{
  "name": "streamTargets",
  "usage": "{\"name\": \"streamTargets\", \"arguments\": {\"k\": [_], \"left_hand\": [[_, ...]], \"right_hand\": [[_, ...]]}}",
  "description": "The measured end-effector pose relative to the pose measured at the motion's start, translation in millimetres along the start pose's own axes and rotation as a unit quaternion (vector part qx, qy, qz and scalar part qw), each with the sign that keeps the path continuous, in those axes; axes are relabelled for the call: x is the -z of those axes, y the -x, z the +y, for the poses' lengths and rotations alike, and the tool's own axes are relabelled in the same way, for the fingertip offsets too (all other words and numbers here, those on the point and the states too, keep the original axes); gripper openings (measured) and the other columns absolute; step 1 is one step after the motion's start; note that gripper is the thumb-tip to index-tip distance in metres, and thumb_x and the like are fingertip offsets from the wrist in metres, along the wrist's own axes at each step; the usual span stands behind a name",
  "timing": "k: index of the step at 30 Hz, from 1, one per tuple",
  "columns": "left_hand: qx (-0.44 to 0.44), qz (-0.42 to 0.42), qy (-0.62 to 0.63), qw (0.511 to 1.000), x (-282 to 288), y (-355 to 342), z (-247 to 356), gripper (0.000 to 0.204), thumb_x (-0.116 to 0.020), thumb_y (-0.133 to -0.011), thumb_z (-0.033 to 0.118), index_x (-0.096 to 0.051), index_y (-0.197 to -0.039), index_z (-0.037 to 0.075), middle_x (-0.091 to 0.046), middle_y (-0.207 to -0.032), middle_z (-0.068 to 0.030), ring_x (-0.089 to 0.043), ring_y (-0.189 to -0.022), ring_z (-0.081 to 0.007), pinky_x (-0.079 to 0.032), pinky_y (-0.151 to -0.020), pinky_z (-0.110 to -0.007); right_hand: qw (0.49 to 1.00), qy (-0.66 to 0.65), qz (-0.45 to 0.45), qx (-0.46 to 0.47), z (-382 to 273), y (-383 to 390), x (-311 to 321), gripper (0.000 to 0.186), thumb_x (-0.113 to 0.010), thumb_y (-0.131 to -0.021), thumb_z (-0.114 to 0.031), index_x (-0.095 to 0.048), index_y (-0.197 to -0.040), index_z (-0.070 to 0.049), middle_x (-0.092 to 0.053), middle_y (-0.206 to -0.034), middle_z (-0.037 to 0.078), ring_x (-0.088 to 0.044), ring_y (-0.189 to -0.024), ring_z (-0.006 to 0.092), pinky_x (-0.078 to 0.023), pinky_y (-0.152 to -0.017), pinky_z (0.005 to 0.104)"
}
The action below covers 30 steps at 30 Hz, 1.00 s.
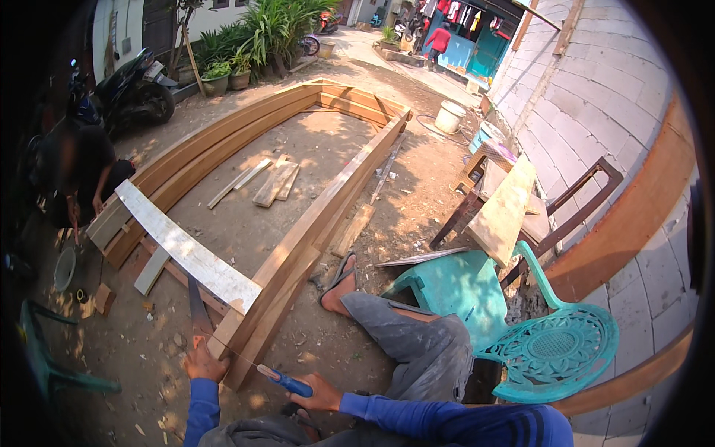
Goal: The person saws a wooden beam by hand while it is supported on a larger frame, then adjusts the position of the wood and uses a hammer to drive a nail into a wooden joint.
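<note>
My left hand (pixel 205 363) is closed by the near end of a long wooden beam (pixel 272 279). It appears to grip the orange handle of a hand saw (pixel 197 307), whose dark blade points away from me along the beam's left side. My right hand (pixel 320 392) is wrapped round a blue-handled tool (pixel 287 381). A thin straight shaft or edge-on blade runs from that handle leftward across the beam's end; its exact kind cannot be made out. A pale board (pixel 186 242) lies across the near part of the large wooden frame that the beam belongs to.
Loose wood pieces (pixel 277 184) lie inside the frame. At right are a green plastic chair (pixel 555 343), a plank (pixel 503 212) and a block wall (pixel 596 97). Another person (pixel 93 167) crouches at left near a motorcycle (pixel 138 93). A white bucket (pixel 449 117) stands further off.
</note>
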<state>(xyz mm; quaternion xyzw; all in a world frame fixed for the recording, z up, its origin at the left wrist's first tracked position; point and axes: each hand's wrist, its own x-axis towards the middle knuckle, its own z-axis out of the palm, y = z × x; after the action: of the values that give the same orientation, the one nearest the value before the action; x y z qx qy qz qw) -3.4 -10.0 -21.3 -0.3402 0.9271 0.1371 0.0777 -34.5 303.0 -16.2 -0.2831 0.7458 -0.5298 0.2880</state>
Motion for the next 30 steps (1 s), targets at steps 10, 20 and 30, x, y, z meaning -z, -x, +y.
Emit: {"name": "streamTargets", "arguments": {"k": [10,20,30], "left_hand": [[-0.025,0.007,0.012,1.000,4,3,8,0.087,-0.088,-0.065,0.042,-0.053,-0.136,0.003,-0.069,-0.121,-0.0207,-0.069,-0.107,-0.0413,-0.055,-0.093,-0.052],[-0.009,0.034,-0.023,0.999,0,1,5,0.090,-0.087,-0.064,0.043,-0.052,-0.137,0.003,-0.072,-0.112,-0.0227,-0.070,-0.103,-0.0429,-0.057,-0.090,-0.052],[-0.025,0.037,-0.003,0.999,-12,-7,-12,0.085,-0.088,-0.066,0.043,-0.051,-0.133,0.006,-0.073,-0.108,-0.0241,-0.070,-0.103,-0.0441,-0.057,-0.089,-0.053]], "right_hand": [[0.999,0.001,0.016,0.035,52,6,-12,0.032,-0.073,-0.087,-0.028,-0.069,-0.105,-0.001,-0.064,-0.075,0.020,-0.060,-0.063,0.0295,-0.050,-0.067,0.0414],[1.000,0.021,0.013,0.016,33,7,-11,0.032,-0.072,-0.087,-0.029,-0.070,-0.104,-0.003,-0.066,-0.075,0.020,-0.066,-0.068,0.0351,-0.051,-0.069,0.0436],[0.989,0.037,-0.056,-0.135,-102,-32,12,0.035,-0.070,-0.088,-0.034,-0.066,-0.084,0.001,-0.065,-0.071,0.021,-0.068,-0.070,0.0397,-0.051,-0.070,0.0491]]}}
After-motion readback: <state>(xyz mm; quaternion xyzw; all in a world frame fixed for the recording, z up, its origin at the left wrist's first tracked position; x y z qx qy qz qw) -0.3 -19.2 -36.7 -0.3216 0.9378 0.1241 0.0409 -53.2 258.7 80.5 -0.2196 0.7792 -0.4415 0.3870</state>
